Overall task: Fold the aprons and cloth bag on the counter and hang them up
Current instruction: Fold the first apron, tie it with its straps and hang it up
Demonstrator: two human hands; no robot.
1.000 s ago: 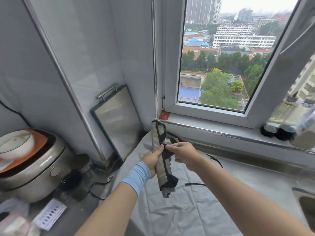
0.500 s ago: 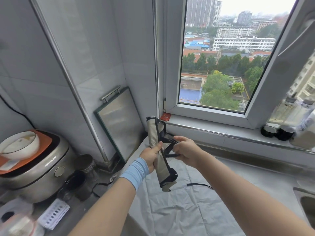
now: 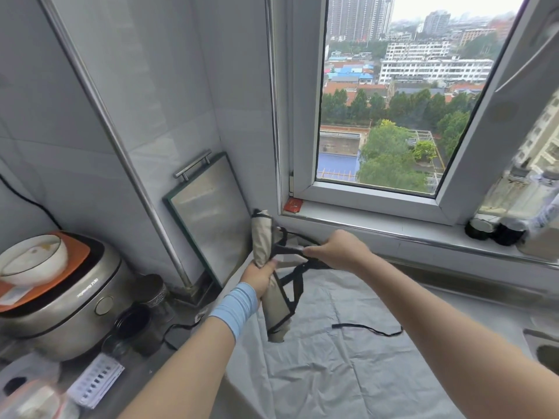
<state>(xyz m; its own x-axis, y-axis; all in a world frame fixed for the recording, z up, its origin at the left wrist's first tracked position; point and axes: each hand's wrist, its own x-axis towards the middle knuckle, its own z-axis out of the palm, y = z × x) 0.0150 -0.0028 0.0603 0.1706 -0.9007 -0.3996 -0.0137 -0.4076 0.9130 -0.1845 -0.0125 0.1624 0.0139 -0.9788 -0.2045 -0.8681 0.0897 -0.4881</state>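
**The strap is pulled out to the side of the folded bundle**

The left hand (image 3: 260,275) holds a beige folded bundle (image 3: 269,267) with black edging, upright above the bench (image 3: 484,300). Its fingers are wrapped tight around the middle of the bundle. I judge it to be the cloth bag or one of the aprons, but I cannot tell which.

The right hand (image 3: 335,251) pinches a black strap (image 3: 287,249) between thumb and fingers pressed together. Half a second ago this hand was close against the bundle; now it is away to the right of it, and the strap runs taut from the bundle to the hand. A second loop of strap hangs down just right of the bundle.

A large grey cloth (image 3: 332,358) lies spread and creased on the bench below the bundle, with a loose black tie (image 3: 367,328) on it. It is probably an apron, not yet folded.

The change suggests that the folding of this piece is finished and that the person now prepares the strap, either to wind it round the bundle or to use it as a loop for hanging. No hook is visible in this view. To the left of the bundle a metal tray (image 3: 211,219) leans on the wall, and further left stands a rice cooker (image 3: 75,300).
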